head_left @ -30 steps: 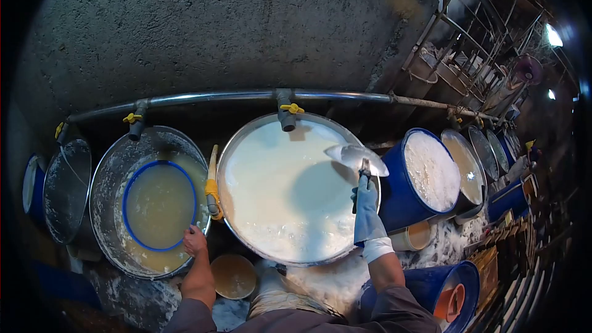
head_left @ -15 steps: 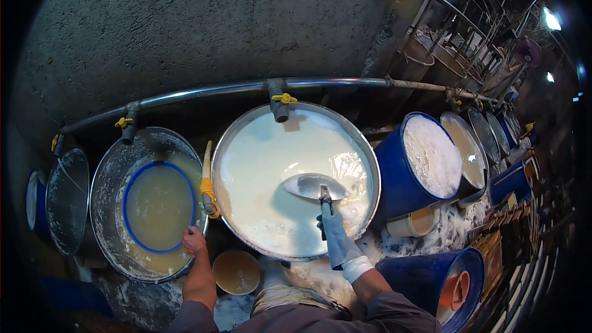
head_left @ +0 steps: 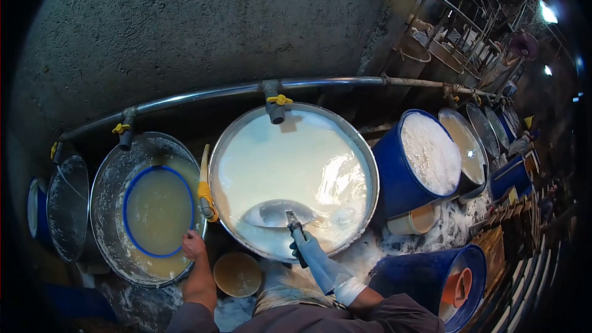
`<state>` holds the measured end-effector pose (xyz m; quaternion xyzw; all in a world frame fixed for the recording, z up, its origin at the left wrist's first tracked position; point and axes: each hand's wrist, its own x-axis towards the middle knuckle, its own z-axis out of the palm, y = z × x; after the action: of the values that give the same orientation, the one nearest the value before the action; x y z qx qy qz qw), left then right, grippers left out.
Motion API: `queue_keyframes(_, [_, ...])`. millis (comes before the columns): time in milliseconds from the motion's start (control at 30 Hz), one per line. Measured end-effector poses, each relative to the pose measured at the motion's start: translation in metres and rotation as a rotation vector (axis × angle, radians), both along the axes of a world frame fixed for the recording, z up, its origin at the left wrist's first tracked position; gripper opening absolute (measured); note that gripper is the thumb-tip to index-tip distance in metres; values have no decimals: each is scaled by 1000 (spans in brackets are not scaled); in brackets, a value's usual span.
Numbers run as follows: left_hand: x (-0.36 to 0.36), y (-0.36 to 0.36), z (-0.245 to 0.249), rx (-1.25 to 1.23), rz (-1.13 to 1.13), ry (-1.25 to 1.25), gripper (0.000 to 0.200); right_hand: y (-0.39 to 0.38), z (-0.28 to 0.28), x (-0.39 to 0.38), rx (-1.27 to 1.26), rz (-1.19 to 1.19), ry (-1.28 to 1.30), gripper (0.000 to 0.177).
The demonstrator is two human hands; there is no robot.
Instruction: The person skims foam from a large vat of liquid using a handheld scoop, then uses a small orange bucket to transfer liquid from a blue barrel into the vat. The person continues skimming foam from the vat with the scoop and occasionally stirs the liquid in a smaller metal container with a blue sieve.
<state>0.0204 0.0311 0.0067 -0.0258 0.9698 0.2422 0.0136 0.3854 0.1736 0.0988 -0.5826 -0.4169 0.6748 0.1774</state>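
Observation:
In a wide metal vat (head_left: pixel 216 148) of milky white liquid, a large metal ladle (head_left: pixel 279 213) sits at the surface near the front. My right hand (head_left: pixel 306 248), in a pale blue glove, is closed around its dark handle. To the left, a second metal vat (head_left: pixel 102 209) holds cloudy yellowish liquid and a blue ring (head_left: pixel 126 194), apparently the rim of a sieve. My bare left hand (head_left: pixel 194 245) is closed at the right edge of this ring, beside the vat's rim. My fingers partly hide the point of contact.
A metal pipe (head_left: pixel 203 93) with yellow-handled valves runs above the vats. A yellow-wrapped wooden stick (head_left: pixel 205 188) leans between them. Blue barrels (head_left: pixel 394 160) stand to the right, one filled with white foam. A small tub (head_left: pixel 237 275) of brownish liquid is near my legs.
The ladle and my right hand have moved left and nearer to my body across the milky liquid. My left hand stays at the blue ring's edge.

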Motion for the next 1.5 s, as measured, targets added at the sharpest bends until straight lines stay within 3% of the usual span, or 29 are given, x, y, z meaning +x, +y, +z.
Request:
queue_keyframes(300, [1, 0, -1, 9, -5, 17, 47, -17, 57, 12, -188, 3, 137, 46])
queue_keyframes(433, [-1, 0, -1, 2, -1, 23, 46, -3, 95, 27, -215, 91, 105, 56])
queue_keyframes(567, [-1, 1, 0, 25, 21, 23, 46, 27, 152, 45, -103, 113, 56, 50])
queue_keyframes(767, [-3, -1, 0, 14, 12, 4, 46, 103, 187, 66, 415, -138, 208, 43])
queue_keyframes(933, [0, 0, 4, 30, 22, -3, 45, 202, 129, 73, 669, -325, 168, 39])
queue_keyframes(1067, [-2, -1, 2, 34, 14, 14, 45, 236, 69, 77, 527, -384, -88, 43])
queue_keyframes(1200, [-2, -1, 2, 29, 1, 16, 45, 211, 20, 77, 439, -359, -146, 47])
queue_keyframes(1500, [-4, -1, -6, 3, -2, 22, 47, 120, -25, 49, 306, -191, -87, 47])
